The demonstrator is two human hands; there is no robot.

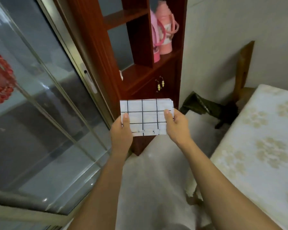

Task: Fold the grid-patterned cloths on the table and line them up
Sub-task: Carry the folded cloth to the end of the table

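A folded stack of white cloths with a black grid pattern [145,116] is held up in the air in front of me, in the middle of the view. My left hand [121,130] grips its lower left edge, thumb on top. On the right edge sits my right hand [177,126], its thumb pressed on the upper face and its fingers underneath. Several layered edges show at the stack's top right corner. No table is in view.
A dark red wooden cabinet [140,77] with pink flasks [165,29] stands straight ahead. A sliding glass door [40,105] fills the left. A mattress with a floral cover [259,146] lies at the right, a pale floor [156,171] runs between.
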